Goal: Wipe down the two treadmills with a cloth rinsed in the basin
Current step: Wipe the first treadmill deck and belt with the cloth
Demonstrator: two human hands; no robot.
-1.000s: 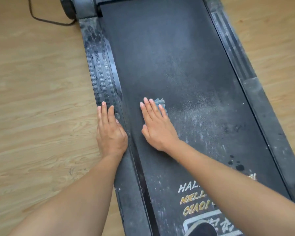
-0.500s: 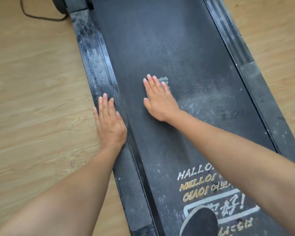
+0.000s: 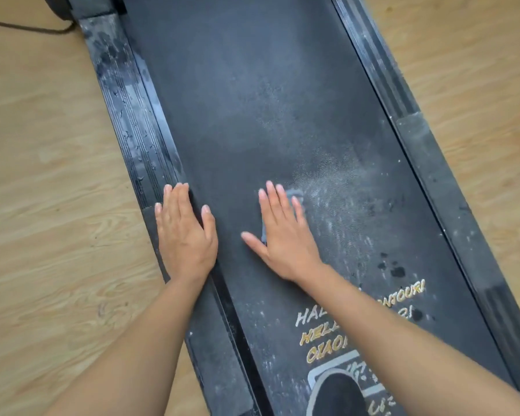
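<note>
A black treadmill (image 3: 252,85) runs from the near right to the far left across the floor. My right hand (image 3: 279,235) lies flat with straight fingers on its belt, pressing a small blue-grey cloth (image 3: 296,196) that shows only past the fingertips and by the thumb. My left hand (image 3: 183,232) rests flat on the left side rail (image 3: 126,109), fingers straight. Pale dust streaks cover the belt to the right of the cloth. No basin or second treadmill is in view.
Light wood floor (image 3: 48,205) lies on both sides of the treadmill. A dark cable (image 3: 18,27) trails from the treadmill's far left end. Printed lettering (image 3: 321,334) and dark wet spots (image 3: 397,270) mark the near belt. The right rail (image 3: 451,190) looks dusty.
My right hand pushed the cloth up the belt, then drew it back toward me. My left hand stays on the left rail.
</note>
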